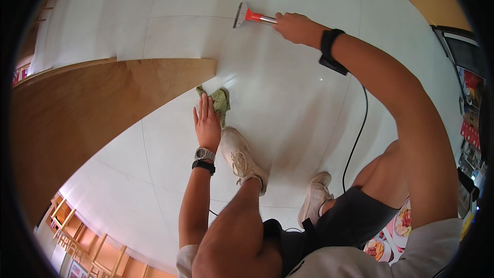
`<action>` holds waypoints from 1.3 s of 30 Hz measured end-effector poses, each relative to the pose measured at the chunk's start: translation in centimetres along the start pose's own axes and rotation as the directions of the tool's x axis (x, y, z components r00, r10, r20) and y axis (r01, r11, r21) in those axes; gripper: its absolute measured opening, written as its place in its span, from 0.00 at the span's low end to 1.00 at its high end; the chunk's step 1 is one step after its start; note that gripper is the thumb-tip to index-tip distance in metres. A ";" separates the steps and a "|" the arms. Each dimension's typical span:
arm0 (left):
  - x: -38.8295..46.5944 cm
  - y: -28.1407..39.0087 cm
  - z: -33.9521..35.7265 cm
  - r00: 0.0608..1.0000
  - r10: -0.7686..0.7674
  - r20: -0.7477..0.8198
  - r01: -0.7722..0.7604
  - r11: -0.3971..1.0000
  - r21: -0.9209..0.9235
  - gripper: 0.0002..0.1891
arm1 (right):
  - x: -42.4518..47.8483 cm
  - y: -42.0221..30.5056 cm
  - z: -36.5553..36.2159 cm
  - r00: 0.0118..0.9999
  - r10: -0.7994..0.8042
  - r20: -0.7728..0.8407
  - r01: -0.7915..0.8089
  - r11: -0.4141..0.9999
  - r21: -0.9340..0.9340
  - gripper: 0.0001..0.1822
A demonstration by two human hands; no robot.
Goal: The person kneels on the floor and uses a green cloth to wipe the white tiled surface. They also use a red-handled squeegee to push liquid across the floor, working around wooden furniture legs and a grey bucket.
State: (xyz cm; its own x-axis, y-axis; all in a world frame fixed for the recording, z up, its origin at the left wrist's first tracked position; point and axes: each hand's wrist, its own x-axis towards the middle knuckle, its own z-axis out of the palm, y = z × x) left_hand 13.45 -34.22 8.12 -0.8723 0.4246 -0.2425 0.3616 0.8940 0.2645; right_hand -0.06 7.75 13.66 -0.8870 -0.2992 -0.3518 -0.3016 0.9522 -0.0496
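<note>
My right hand (295, 27) grips the handle of a scraper (254, 16) with a red collar and a wide, flat head. Its head points left, at or just above the pale tiled floor (278, 96); contact cannot be told. Lower and to the left, my left hand (208, 125) lies with its fingers stretched out against a crumpled green cloth (221, 100). The palm faces down, and part of the cloth is hidden beneath the fingers. Just behind the cloth is the toe of my left shoe (235, 143).
A wooden panel (115, 92) juts in from the left, its end close to the cloth. A black cable (361, 131) hangs by my right arm. My right shoe (316, 197) stands on the floor. Wooden chairs (69, 224) are at lower left; shelved goods (471, 112) line the right edge.
</note>
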 end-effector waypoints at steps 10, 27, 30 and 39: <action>-2.3 -2.3 4.4 0.989 -0.089 -0.121 0.085 0.996 -0.033 0.28 | 4.1 -6.1 6.5 0.965 0.213 -0.152 -0.162 0.942 0.293 0.14; 5.6 5.3 2.3 0.979 0.202 0.015 -0.202 0.978 0.043 0.31 | -15.6 12.2 2.6 0.839 0.526 0.137 -0.537 0.764 0.358 0.32; 5.5 4.7 1.9 0.979 0.201 0.019 -0.201 0.978 0.062 0.32 | -13.5 13.1 -1.1 0.822 0.532 0.203 -0.568 0.791 0.228 0.32; 5.2 4.5 1.5 0.983 0.182 -0.008 -0.182 0.983 -0.028 0.33 | -8.9 13.4 -2.1 0.948 0.291 0.130 -0.290 0.957 -0.030 0.30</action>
State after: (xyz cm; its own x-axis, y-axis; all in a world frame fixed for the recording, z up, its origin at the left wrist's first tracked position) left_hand 11.01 -27.80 6.63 -0.7947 0.5788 -0.1827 0.5050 0.7975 0.3301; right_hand 3.07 23.05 18.08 -0.8829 0.0014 -0.4695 -0.0421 0.9957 0.0822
